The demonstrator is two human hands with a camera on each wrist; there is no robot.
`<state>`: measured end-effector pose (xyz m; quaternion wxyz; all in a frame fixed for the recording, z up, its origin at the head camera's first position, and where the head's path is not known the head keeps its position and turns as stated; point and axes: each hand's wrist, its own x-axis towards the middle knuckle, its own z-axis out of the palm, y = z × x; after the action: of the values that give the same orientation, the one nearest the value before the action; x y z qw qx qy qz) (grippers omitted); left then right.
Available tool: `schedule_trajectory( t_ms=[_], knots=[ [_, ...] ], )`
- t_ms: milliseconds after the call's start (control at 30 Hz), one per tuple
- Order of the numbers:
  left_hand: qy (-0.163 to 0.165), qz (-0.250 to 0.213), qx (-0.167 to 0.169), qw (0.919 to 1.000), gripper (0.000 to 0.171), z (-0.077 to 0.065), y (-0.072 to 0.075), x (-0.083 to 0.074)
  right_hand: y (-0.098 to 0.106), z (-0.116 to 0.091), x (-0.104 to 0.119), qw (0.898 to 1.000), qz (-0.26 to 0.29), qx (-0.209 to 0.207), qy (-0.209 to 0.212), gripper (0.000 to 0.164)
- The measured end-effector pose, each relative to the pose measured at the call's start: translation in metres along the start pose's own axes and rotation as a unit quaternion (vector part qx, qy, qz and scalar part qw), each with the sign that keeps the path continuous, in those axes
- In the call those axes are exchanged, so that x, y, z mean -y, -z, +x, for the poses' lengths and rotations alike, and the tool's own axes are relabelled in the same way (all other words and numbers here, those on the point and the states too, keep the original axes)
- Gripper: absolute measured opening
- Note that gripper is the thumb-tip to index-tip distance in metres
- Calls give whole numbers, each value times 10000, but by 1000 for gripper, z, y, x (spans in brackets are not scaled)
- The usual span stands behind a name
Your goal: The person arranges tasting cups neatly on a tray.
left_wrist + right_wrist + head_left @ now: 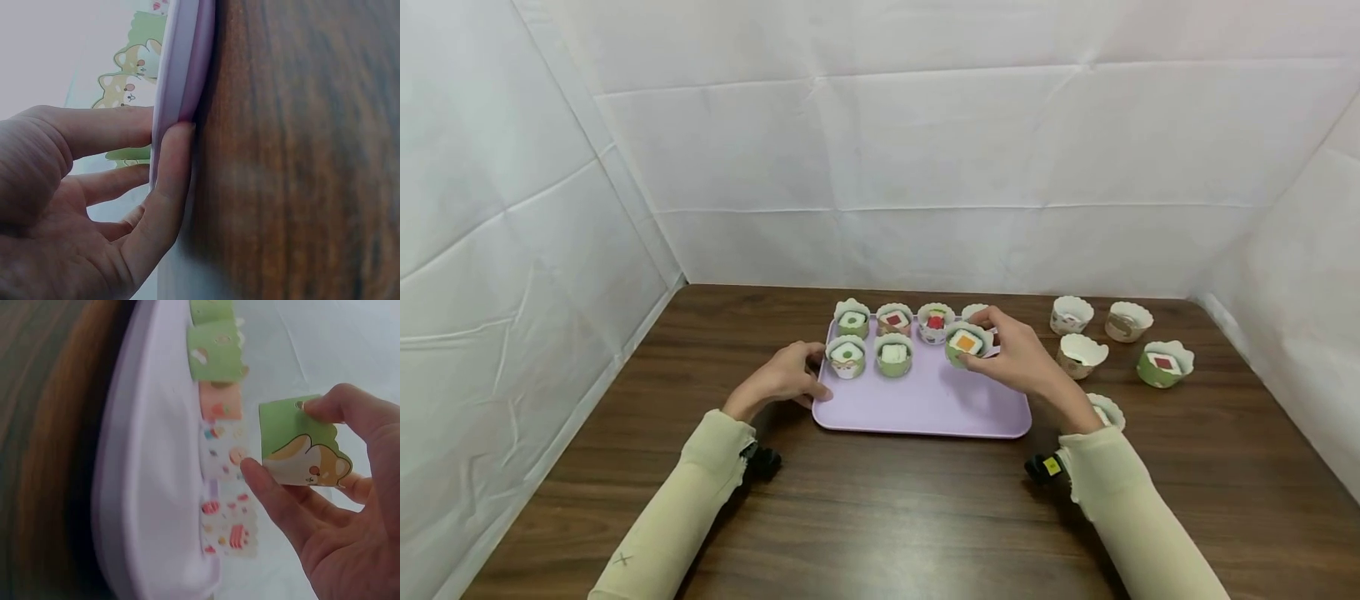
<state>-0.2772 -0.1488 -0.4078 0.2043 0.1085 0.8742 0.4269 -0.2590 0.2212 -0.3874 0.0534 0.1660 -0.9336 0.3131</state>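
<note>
My right hand (1017, 354) pinches a green paper cake cup (957, 352) between thumb and fingers; a white square piece with an orange centre sits in it. In the right wrist view this cup (300, 440), printed with a cartoon animal, is held apart from the tray's surface. My left hand (786, 373) grips the left edge of the lilac tray (917, 408), with fingers on both sides of the rim (178, 69). On the tray stand a back row of filled cups and two front cups, one with a bow print (847, 368) and one green (893, 367). My right hand partly hides the rightmost back cup (976, 311).
Right of the tray, several more paper cups stand on the brown wooden table (880, 517), among them a green one with a red-centred piece (1161, 368). Another cup (1108, 408) is partly behind my right wrist. White cloth walls (925, 150) enclose the table's back and sides.
</note>
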Motion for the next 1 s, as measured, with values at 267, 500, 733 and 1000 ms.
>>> schedule_trajectory(
  t_ms=[267,500,733,1000],
  knots=[
    [54,9,-8,10000,86,1,-2,-3,-20,11,6,9998,-80,-144,115,53],
    [87,-1,-20,10000,86,0,-3,-4,-34,15,10,9984,-174,-490,239,52],
    [-8,5,-11,10000,84,0,-1,-4,-41,13,16,9996,-150,-211,-99,53],
    [34,-4,-42,10000,85,-1,0,-2,-49,13,19,9996,-1,-158,-243,53]
  ],
)
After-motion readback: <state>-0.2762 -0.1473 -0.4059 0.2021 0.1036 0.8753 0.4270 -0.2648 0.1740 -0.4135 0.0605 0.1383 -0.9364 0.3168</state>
